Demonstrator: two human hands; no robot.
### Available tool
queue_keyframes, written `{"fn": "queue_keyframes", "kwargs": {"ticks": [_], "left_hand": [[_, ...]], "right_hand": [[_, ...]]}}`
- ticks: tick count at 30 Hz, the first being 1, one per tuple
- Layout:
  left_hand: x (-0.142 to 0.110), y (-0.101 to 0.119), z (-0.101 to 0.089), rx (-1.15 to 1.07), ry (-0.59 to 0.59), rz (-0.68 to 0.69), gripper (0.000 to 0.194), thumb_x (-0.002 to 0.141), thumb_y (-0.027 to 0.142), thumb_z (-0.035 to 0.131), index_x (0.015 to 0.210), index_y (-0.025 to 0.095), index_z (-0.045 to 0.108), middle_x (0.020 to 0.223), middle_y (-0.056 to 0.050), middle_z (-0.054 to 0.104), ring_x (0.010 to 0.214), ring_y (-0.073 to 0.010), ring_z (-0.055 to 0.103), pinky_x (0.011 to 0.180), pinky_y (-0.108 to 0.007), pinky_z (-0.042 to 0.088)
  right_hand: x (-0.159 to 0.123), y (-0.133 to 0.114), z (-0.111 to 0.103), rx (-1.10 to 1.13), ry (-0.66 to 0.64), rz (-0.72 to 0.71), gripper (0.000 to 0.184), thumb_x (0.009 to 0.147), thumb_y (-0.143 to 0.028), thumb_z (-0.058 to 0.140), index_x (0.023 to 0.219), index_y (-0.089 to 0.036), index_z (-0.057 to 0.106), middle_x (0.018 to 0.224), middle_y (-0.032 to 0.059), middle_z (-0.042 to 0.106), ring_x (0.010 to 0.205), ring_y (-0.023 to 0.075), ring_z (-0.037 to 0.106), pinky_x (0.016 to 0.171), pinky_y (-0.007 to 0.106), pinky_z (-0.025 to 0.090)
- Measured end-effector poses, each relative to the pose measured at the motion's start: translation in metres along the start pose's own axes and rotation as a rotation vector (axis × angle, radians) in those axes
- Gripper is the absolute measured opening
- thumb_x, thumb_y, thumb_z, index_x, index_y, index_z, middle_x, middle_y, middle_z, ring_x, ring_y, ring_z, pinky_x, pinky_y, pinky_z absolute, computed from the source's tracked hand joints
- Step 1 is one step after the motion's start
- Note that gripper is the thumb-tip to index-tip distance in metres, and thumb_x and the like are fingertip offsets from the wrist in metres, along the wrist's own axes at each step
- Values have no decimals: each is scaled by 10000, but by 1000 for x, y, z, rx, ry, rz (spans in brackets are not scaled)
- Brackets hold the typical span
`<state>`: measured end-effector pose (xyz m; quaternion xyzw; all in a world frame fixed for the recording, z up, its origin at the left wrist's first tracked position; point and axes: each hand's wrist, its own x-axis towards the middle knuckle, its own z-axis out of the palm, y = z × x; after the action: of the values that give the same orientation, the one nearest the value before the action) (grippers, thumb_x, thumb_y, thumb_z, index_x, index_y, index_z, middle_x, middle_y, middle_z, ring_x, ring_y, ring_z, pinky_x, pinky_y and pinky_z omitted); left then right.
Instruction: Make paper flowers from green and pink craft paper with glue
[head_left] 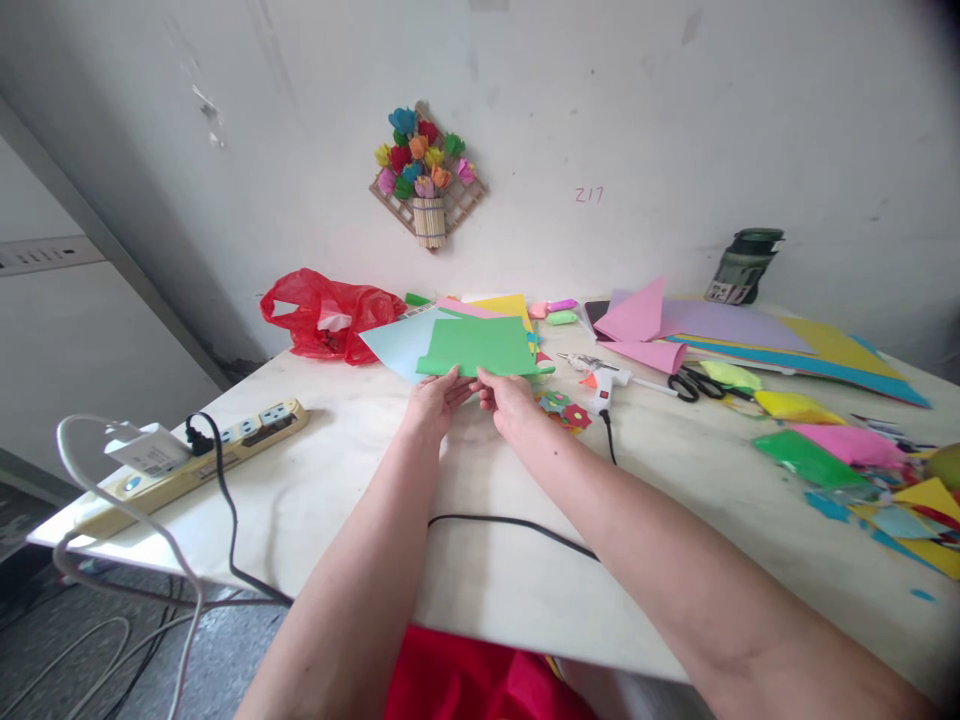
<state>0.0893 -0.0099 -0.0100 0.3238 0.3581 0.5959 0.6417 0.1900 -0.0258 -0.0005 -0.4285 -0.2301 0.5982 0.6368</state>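
A green sheet of paper (480,342) lies before me, its near edge curled into a thin roll. My left hand (441,398) grips the left part of that rolled edge, thumb on top and fingers beneath. Close beside it, my right hand (504,394) pinches the same edge near its middle. Beneath and behind the green sheet are a light blue sheet (394,342) and a yellow sheet (506,305). Small coloured paper flowers (564,410) lie just right of my right hand, partly hidden by my forearm.
A glue gun (604,382) and scissors (697,383) lie to the right, with its black cord crossing the table. Pink paper (636,318), coloured packets (847,445) and a bottle (745,265) are further right. On the left are a red plastic bag (322,315) and a power strip (225,462).
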Motion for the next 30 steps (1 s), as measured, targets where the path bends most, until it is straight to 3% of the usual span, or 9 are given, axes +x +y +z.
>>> {"fn": "queue_keyframes", "kwargs": {"ticks": [12, 19, 30], "left_hand": [[1, 1, 1, -62, 46, 19, 70, 769, 172, 551, 740, 108, 549, 610, -98, 659, 680, -214, 662, 684, -343, 535], [-2, -3, 5, -26, 47, 67, 70, 742, 163, 571, 702, 115, 540, 584, -64, 651, 607, -174, 652, 701, -325, 523], [-3, 1, 9, -52, 164, -8, 154, 816, 195, 443, 731, 105, 535, 536, -76, 622, 606, -195, 648, 667, -322, 516]], "right_hand": [[3, 4, -3, 5, 101, -131, 222, 709, -146, 596, 517, -133, 486, 374, -48, 504, 291, 30, 379, 261, 136, 286], [-1, 1, -2, 27, -53, -42, 168, 701, -194, 622, 579, -103, 553, 457, 0, 581, 325, 45, 434, 290, 155, 357], [2, 9, 3, -23, 18, -103, 219, 682, -173, 614, 491, -127, 516, 387, -21, 533, 305, 46, 413, 276, 155, 309]]}}
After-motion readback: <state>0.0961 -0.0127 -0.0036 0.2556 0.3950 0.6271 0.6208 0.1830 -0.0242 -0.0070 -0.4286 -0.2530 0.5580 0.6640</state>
